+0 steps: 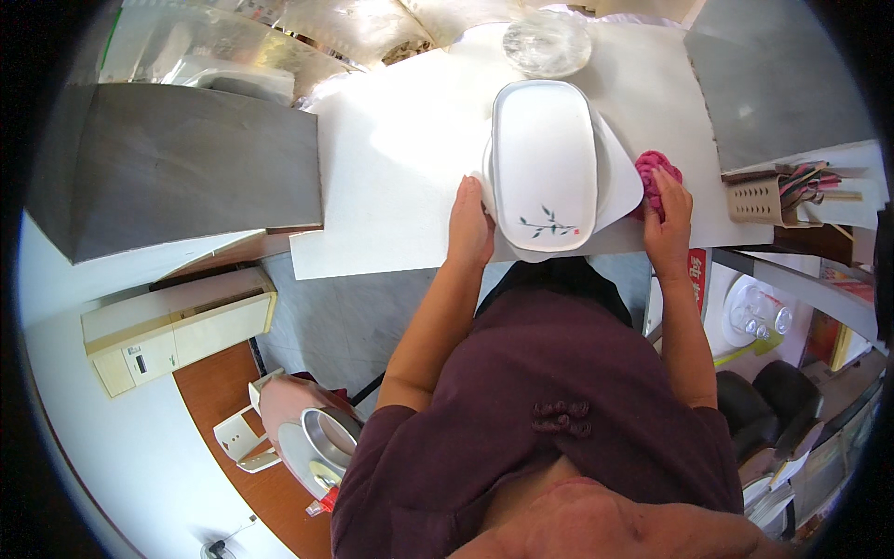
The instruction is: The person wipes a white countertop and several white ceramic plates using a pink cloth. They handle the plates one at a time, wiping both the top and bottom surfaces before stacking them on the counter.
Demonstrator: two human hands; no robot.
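A white oblong plate with a green leaf-sprig design lies on top of other white dishes near the counter's front edge. My left hand is at the left side of these dishes, its fingers along their rim; whether it grips them is unclear. On the right, my right hand has its fingers on a crumpled pink cloth, beside the corner of a lower dish. A round, clear dish or stack of dishes stands behind the oblong plate.
The white counter has grey panels at its left and right. A beige perforated basket with utensils sits at the right edge. Below right are a round tray with glassware and dark chairs.
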